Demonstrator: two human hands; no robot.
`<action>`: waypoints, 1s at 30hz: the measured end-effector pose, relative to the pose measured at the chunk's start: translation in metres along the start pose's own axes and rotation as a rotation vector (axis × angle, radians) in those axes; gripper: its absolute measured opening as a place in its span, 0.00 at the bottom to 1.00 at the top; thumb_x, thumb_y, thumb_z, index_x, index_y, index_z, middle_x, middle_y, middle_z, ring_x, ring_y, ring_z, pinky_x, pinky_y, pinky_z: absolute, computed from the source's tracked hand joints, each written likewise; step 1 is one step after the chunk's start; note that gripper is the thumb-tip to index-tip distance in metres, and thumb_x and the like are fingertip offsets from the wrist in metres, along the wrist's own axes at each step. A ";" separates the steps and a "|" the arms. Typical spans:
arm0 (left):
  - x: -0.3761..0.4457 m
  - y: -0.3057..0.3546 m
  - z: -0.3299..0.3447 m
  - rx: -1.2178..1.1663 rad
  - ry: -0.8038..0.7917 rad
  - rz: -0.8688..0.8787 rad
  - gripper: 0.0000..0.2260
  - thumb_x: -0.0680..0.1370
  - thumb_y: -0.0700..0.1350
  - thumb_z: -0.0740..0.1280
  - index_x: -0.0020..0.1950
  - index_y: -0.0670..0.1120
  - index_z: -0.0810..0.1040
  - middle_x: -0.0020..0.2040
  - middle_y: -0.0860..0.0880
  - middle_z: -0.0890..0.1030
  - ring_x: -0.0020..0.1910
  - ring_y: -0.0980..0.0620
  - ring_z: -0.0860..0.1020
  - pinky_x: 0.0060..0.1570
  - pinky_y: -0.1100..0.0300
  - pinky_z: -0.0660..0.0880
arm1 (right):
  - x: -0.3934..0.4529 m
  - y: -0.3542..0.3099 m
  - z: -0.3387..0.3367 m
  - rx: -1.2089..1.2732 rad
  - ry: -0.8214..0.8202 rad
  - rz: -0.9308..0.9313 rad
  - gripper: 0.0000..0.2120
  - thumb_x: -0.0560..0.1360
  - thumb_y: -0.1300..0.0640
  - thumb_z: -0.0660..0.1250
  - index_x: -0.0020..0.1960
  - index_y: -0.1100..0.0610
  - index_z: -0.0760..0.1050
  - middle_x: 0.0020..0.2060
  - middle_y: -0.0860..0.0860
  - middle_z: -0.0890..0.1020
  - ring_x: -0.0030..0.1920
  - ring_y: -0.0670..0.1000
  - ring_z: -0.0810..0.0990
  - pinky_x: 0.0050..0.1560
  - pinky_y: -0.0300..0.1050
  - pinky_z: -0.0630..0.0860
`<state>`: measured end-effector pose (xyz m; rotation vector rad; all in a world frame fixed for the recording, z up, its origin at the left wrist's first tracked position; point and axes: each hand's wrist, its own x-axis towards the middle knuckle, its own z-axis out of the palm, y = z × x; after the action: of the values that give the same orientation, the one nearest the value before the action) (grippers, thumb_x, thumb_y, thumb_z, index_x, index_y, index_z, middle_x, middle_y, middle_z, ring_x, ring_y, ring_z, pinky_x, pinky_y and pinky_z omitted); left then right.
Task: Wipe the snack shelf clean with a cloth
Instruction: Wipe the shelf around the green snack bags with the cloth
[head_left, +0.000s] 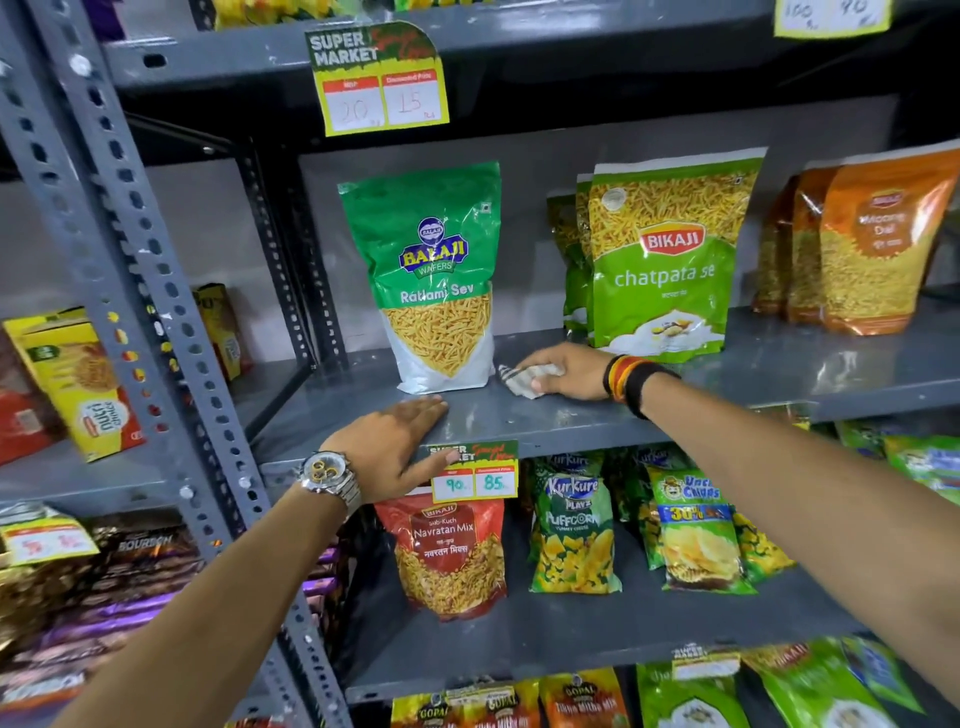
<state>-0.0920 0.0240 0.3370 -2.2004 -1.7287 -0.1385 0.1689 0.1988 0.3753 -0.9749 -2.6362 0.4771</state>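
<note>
Right hand (569, 371) on cloth (524, 382)

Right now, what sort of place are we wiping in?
Most likely a supermarket snack aisle. Grey metal racks hold packaged snacks such as the Balaji sev bag, and price tags printed "Super Market" hang from the shelf edges. The right hand presses a cloth on the shelf.
</note>
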 end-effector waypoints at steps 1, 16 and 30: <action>0.000 0.001 0.000 -0.001 0.001 0.000 0.39 0.78 0.71 0.47 0.81 0.46 0.61 0.79 0.46 0.66 0.76 0.47 0.68 0.72 0.50 0.67 | -0.008 -0.005 0.002 -0.016 0.003 -0.027 0.18 0.79 0.51 0.65 0.69 0.50 0.73 0.68 0.51 0.76 0.68 0.54 0.74 0.65 0.45 0.68; -0.002 0.005 -0.003 -0.002 0.001 -0.017 0.37 0.79 0.70 0.49 0.81 0.47 0.60 0.80 0.47 0.65 0.75 0.47 0.69 0.70 0.53 0.68 | -0.064 -0.028 0.010 0.031 0.044 -0.072 0.16 0.79 0.55 0.64 0.66 0.51 0.75 0.62 0.48 0.80 0.61 0.47 0.77 0.58 0.39 0.70; -0.001 0.001 0.000 -0.018 -0.016 -0.010 0.45 0.75 0.75 0.40 0.81 0.47 0.59 0.80 0.47 0.65 0.77 0.48 0.65 0.74 0.53 0.64 | -0.104 -0.014 -0.007 -0.004 -0.036 -0.056 0.16 0.80 0.50 0.64 0.67 0.44 0.73 0.61 0.42 0.79 0.59 0.44 0.78 0.59 0.40 0.72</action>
<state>-0.0918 0.0228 0.3361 -2.2116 -1.7539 -0.1393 0.2397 0.1209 0.3717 -0.8991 -2.6901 0.4807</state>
